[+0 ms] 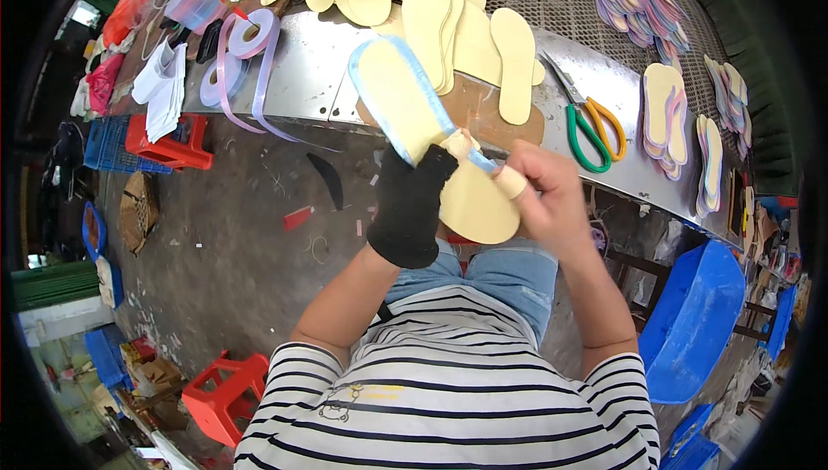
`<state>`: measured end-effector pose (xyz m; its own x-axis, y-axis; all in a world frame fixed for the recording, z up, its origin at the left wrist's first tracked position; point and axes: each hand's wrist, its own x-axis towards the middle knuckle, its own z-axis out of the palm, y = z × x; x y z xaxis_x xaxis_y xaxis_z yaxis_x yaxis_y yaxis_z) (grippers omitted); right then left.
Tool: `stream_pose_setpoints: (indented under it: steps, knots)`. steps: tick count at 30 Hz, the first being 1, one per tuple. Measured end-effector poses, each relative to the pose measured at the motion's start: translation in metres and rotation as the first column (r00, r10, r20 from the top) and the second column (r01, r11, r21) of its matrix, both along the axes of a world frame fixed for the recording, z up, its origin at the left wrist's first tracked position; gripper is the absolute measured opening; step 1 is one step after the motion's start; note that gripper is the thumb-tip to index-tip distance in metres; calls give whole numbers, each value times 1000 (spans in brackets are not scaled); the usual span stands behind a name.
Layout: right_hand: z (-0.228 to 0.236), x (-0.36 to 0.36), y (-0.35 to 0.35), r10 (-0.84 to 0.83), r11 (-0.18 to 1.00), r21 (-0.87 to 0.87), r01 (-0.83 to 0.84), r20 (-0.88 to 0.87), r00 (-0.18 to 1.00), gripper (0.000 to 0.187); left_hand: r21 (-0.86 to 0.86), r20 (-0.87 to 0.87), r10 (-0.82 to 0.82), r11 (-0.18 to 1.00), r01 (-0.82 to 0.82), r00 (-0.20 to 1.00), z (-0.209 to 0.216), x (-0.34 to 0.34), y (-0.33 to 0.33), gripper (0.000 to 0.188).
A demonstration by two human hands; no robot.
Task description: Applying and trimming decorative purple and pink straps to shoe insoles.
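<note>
Just beyond the black-and-white striped cotton shirt (448, 384), the left hand (405, 207), in a black fingerless glove, grips the waist of a pale-yellow, flat shoe insole (410, 99), while the right hand (548, 194) (a beige band wraps its thumb) is closed in a pinch on the shiny light-blue ribbon edging (480, 159). The insole hangs aslant between lap and bench, its upper end over the grey metal bench top (302, 65), where green-and-orange-handled steel scissors (575, 95) lie to the right and heaped pale-yellow foam-like insole pieces (431, 21) spread farther back.
</note>
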<state>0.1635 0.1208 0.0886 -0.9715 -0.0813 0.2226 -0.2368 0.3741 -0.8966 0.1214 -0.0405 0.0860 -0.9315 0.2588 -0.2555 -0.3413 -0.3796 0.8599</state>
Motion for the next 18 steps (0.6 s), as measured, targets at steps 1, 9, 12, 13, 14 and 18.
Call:
stream_pose_setpoints:
  steps: [1, 9, 12, 13, 14, 18]
  knots:
    - [-1, 1, -2, 3, 1000, -1, -3, 1, 1000, 15, -4, -34, 12, 1000, -12, 999, 1, 0, 0, 23]
    - [-9, 0, -8, -50, 928, -360, 97, 137, 989, 21, -256, -222, -125, 964, 66, 967, 2, -7, -2, 18]
    - [-8, 5, -6, -4, 990, 138, 4, 4, 1000, 16, -292, -200, -222, 943, 158, 954, -10, -10, -5, 23]
    - [-9, 3, -2, -5, 990, 141, 5, -5, 1000, 16, -291, -209, -222, 944, 156, 952, -11, -11, -6, 23]
    - [-10, 0, 2, -16, 999, -37, 18, 43, 999, 15, -267, -250, -304, 934, 236, 919, -10, -12, -7, 22]
    - [38, -25, 7, -115, 941, -310, 137, 90, 989, 12, -343, -321, -485, 860, 378, 813, -17, -1, -9, 27]
